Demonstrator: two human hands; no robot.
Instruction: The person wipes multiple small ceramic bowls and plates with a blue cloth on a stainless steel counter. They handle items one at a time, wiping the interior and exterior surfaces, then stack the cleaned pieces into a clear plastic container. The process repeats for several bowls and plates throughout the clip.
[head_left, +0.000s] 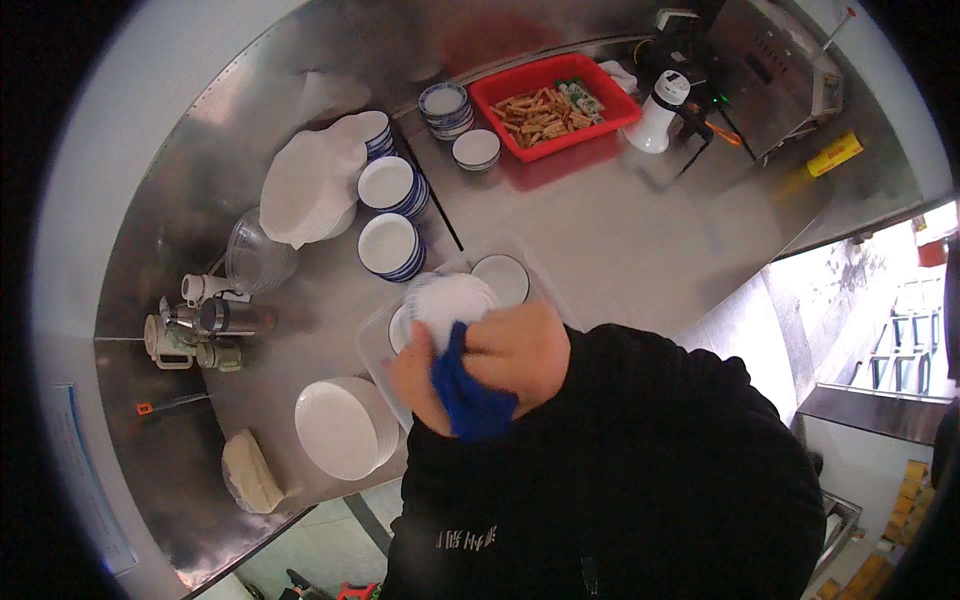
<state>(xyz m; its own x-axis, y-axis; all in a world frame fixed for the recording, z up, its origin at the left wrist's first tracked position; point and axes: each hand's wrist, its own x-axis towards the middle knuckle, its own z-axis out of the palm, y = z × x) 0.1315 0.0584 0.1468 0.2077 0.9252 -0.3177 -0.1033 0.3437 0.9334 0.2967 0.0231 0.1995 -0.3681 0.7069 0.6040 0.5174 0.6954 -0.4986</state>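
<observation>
In front of my chest, my left hand grips the near edge of a white bowl with blue markings, its outline blurred. My right hand is closed on a blue cloth, which hangs between both hands beside the bowl. Beneath them is a translucent plastic tub. A round white dish shows in the tub beyond my right hand. Another white dish is partly hidden behind the held bowl and my left hand.
Stacked blue-sided bowls and large white plates stand left. Clear bowls and a steel flask line the wall. A red basin holds wooden pieces, near small dishes and a white megaphone.
</observation>
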